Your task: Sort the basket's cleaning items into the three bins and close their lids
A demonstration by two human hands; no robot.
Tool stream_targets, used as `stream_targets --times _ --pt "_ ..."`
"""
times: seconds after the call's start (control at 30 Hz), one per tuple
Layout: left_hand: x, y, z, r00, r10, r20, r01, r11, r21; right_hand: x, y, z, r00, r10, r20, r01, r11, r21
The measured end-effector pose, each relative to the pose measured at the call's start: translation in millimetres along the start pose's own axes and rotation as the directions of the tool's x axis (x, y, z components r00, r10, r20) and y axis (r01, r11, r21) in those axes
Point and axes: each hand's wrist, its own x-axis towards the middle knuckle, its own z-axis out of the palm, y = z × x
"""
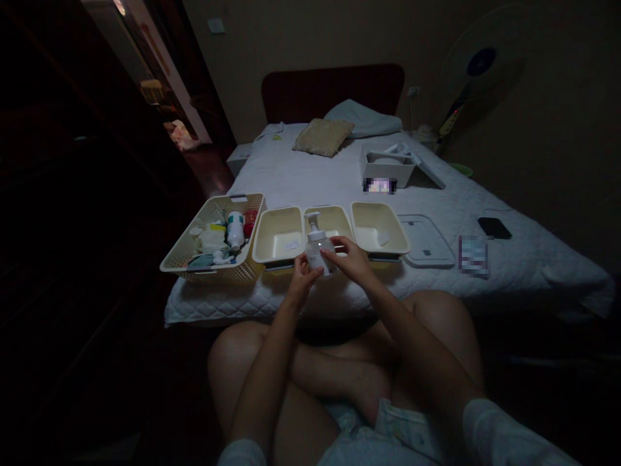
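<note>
Between my two hands is a clear pump bottle (pixel 317 249) with a white pump head, held upright in front of the bins. My left hand (pixel 303 279) grips its lower left side. The fingers of my right hand (pixel 350 260) are closed on its right side. Behind the bottle stand three cream bins: a left bin (pixel 277 223), a middle bin (pixel 339 217) partly hidden by the bottle, and a right bin (pixel 378 217). Small pale slips lie in the left and right bins.
A perforated basket (pixel 177 255) at the left holds a white bottle (pixel 235 230), a red container (pixel 250 222) and cloth-like items. Right of the bins lie a pale lid (pixel 427 241) and a dark phone (pixel 493 228). Farther back are a white box (pixel 383 171) and a cushion (pixel 324 137).
</note>
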Motion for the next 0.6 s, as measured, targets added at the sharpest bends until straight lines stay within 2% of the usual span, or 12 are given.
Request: stream_targets --times 0.13,0.33,0.5,0.6 --pt "-1 0 -2.7 1.0 0.008 0.007 -0.008 1.0 -0.029 1 4 0 1.0 -0.007 0.023 0.006 1.0 0.025" --pt "-1 -3 -8.7 0.996 -0.044 0.078 0.054 0.991 -0.123 8 15 -3 0.997 0.047 0.066 -0.06 0.974 0.218" --pt "-3 -1 -7.5 0.993 -0.052 0.102 0.064 0.99 -0.123 8 13 -5 0.996 0.055 0.077 -0.07 0.974 0.217" --pt "-4 0 -6.0 0.997 -0.031 0.076 0.038 0.996 -0.087 7 13 -4 0.996 0.06 0.07 -0.073 0.977 0.2"
